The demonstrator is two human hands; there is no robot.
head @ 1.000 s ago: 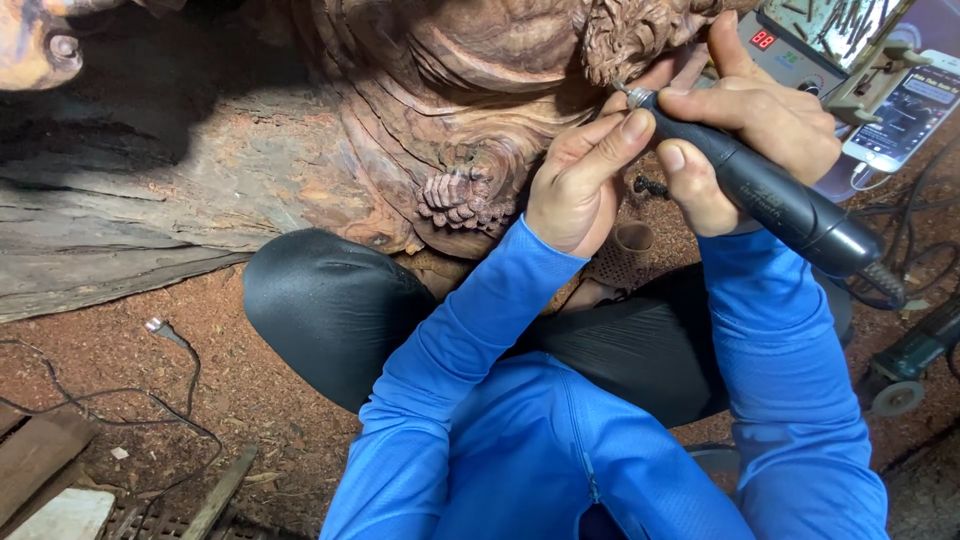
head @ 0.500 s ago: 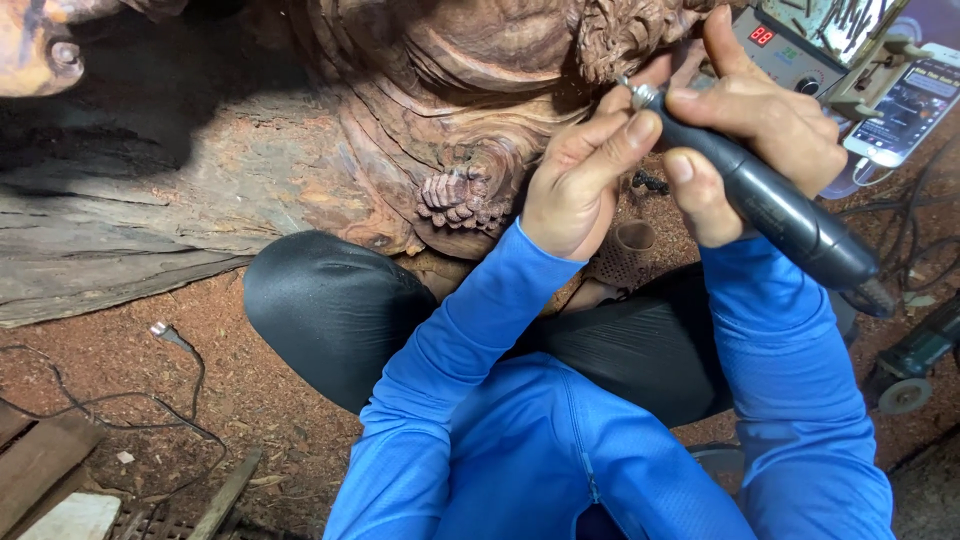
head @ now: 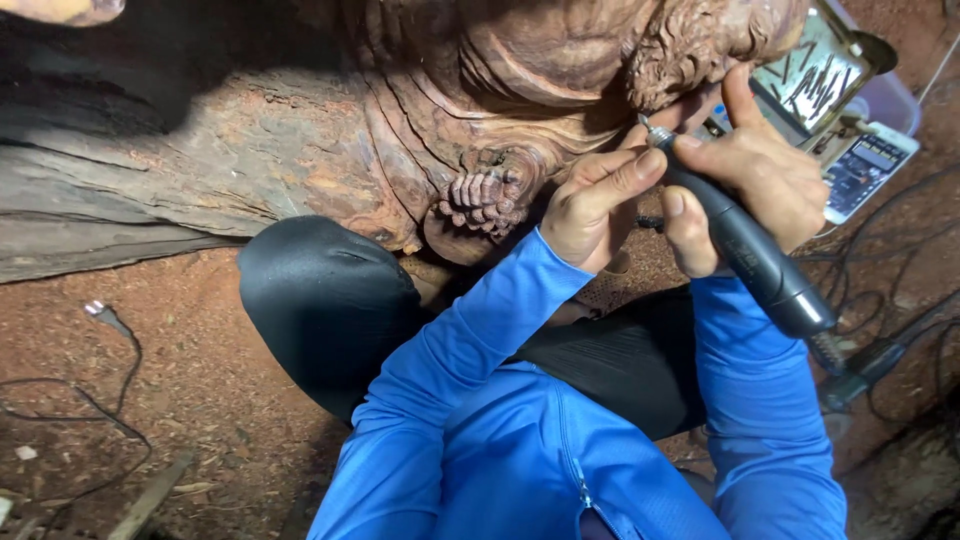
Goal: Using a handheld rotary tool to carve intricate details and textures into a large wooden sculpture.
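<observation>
Tool: the right hand [head: 765,185] is wrapped tight around a black rotary carving tool [head: 745,250], its bit up against the wood carving [head: 520,120] just below the curly knob.
Steadying hand: the left hand [head: 595,205] is curled closed, fingertips pinching the tool's nose right beside the bit.
Risk, slip: if the bit catches in the grain it may well skip and gouge the finished ridges.
Risk, fingers: those left fingertips [head: 640,165] sit so near the bit that one jump could nick them.
Risk, cord: the cables [head: 890,330] trail over the sawdust floor [head: 150,330]; a snag could jerk the tool off line.
</observation>
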